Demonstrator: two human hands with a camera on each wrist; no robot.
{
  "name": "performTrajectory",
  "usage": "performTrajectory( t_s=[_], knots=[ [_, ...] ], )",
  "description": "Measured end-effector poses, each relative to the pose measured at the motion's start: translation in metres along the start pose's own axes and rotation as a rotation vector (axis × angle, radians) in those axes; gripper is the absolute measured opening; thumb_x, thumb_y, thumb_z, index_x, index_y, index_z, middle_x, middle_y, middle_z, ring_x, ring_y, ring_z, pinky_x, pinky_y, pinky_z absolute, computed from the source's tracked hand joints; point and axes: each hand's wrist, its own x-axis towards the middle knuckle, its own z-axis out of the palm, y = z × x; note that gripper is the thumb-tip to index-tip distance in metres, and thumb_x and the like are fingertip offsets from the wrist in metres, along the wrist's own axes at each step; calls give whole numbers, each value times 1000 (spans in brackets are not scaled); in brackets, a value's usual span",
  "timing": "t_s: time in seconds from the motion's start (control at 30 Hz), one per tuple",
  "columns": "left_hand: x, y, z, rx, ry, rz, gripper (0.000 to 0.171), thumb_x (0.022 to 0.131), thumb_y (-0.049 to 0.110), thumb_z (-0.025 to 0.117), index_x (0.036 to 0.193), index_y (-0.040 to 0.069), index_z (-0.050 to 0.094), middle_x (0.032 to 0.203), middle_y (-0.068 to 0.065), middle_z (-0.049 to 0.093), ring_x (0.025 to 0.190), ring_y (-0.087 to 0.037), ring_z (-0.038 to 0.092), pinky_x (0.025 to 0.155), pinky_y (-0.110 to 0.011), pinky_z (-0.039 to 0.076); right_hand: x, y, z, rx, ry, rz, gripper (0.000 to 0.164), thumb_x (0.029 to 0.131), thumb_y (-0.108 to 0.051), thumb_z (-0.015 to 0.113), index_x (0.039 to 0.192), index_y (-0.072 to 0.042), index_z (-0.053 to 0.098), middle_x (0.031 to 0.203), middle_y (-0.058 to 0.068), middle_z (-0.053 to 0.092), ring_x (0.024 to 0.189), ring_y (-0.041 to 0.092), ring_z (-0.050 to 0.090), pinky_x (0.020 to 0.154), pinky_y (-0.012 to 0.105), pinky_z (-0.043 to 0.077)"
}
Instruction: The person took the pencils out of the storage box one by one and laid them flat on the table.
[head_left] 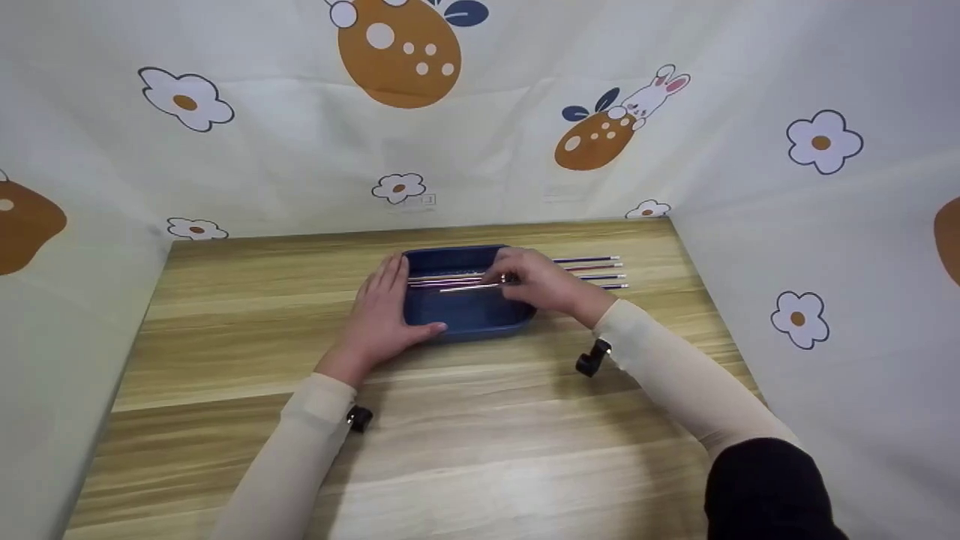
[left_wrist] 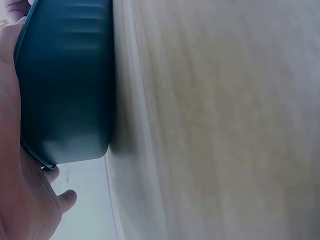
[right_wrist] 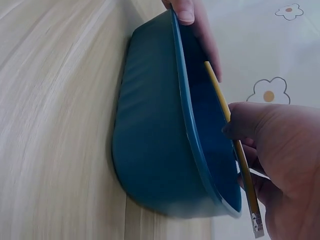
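Observation:
A blue plastic bin stands on the wooden table. Along its left end lie the straight fingers of my left hand, the thumb stretched over the near rim. Over the bin's right end, my right hand pinches a yellow pencil between thumb and fingers, its metal eraser end sticking out past them. More pencils lie lengthwise inside the bin, partly hidden by my right hand. Several dark and red pencils extend to the right of that hand, white erasers outward.
The light wooden table stretches in front of the bin. White cloth printed with flowers and oranges rises around its back and sides. A small black camera hangs at my right wrist, another camera at my left.

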Motion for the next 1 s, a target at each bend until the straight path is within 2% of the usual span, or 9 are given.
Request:
performTrajectory(
  t_s=[0.23, 0.43, 0.53, 0.67, 0.87, 1.0],
  knots=[
    [0, 0, 0, 3, 2, -3, 143, 84, 90, 69, 176, -1, 10, 184, -21, 9, 171, -36, 5, 136, -60, 10, -13, 3, -10, 64, 12, 72, 34, 94, 13, 68, 122, -1, 83, 109, 16, 71, 97, 23, 59, 83, 35, 50],
    [-1, 0, 0, -2, 3, -1, 142, 84, 88, 71, 176, -1, 9, 184, -21, 8, 171, -37, 4, 136, -60, 9, -22, 7, -18, 66, 33, 71, 31, 93, 12, 68, 119, 1, 82, 109, 12, 71, 101, 25, 60, 90, 47, 55],
    [-1, 0, 0, -5, 1, -1, 142, 84, 88, 71, 176, 0, 8, 185, -20, 7, 171, -36, 3, 136, -60, 9, -27, 8, -21, 74, 35, 85, 32, 93, 12, 67, 119, 0, 83, 110, 11, 73, 101, 24, 62, 89, 44, 55],
    [-1, 0, 1, -4, 1, 0, 142, 84, 88, 71, 176, 0, 8, 185, -20, 7, 171, -36, 3, 136, -60, 9, -35, 10, -26, 77, 39, 103, 32, 96, 10, 66, 120, -2, 84, 109, 12, 74, 97, 22, 62, 84, 34, 52],
    [0, 0, 2, 3, 0, 2, 143, 84, 91, 68, 176, 0, 8, 184, -21, 8, 171, -36, 3, 136, -59, 8, -50, 15, -33, 80, 67, 131, 31, 98, 8, 70, 119, -8, 86, 105, 7, 72, 92, 19, 60, 78, 31, 51],
    [-1, 0, 1, 1, 10, 15, 143, 84, 90, 69, 176, -2, 9, 184, -23, 10, 171, -37, 5, 136, -60, 9, -57, 19, -38, 77, 79, 142, 30, 99, 7, 71, 121, -7, 85, 105, 6, 73, 90, 19, 59, 77, 30, 50]
  ],
)
